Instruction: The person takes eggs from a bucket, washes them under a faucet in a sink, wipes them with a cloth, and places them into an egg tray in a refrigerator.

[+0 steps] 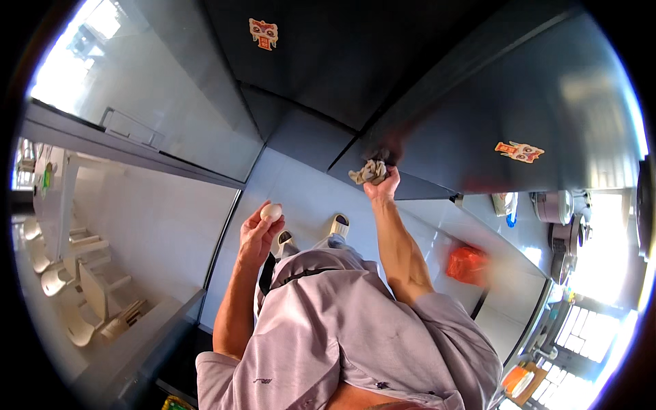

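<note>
My left hand (260, 230) holds a pale egg (271, 212) between its thumb and fingers, over the floor in front of me. A crumpled beige cloth (372, 172) is gripped in my right hand (384, 185), close to the lower part of a dark, glossy cabinet or refrigerator door (456, 123); whether it touches the surface I cannot tell. To the left of that door stands another dark panel (307, 56), with a narrow gap between the two. Each bears a red and orange lion-like sticker, one on the right door (519, 152) and one on the left panel (264, 34).
A glass sliding door with a frame (205, 174) stands at the left, with white chairs (77, 323) beyond. At the right, a counter carries a rice cooker (553, 206) and other pots. A red plastic bag (467, 265) is below the counter. My slippers (340, 224) stand on the floor.
</note>
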Demonstrator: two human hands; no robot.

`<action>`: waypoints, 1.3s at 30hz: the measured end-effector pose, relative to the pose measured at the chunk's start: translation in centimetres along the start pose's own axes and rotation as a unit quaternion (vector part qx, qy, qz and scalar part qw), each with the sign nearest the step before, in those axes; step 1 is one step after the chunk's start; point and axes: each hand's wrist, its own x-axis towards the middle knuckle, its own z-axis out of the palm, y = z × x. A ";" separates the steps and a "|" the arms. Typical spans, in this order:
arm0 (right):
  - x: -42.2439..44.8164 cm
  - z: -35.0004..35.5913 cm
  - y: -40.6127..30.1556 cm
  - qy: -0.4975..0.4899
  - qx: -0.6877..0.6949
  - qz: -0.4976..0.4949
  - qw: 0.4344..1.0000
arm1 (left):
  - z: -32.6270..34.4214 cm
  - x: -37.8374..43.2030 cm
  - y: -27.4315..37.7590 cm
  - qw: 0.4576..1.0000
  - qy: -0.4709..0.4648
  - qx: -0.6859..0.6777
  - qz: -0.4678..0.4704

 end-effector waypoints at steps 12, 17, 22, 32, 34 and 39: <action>-13.5 -7.3 -0.8 0.047 -0.091 -0.091 0.991 | -0.8 8.3 0.5 0.987 -0.103 0.043 -0.112; -15.1 -10.2 -5.2 0.049 -0.084 -0.021 0.995 | 0.6 11.8 -1.5 0.978 -0.127 0.067 -0.152; -19.6 -14.0 -9.2 0.075 -0.121 -0.016 0.990 | 3.0 13.3 -2.3 0.966 -0.156 0.094 -0.182; -23.4 -16.2 -11.6 0.155 -0.102 -0.081 0.979 | 13.9 29.9 -1.5 0.918 -0.276 0.138 -0.248; -23.8 -16.1 -11.4 0.162 -0.095 -0.092 0.978 | 16.1 31.7 -1.9 0.909 -0.309 0.117 -0.253; -23.0 -17.1 -10.3 0.146 -0.075 -0.128 0.978 | 21.0 34.2 -1.8 0.878 -0.358 0.133 -0.289</action>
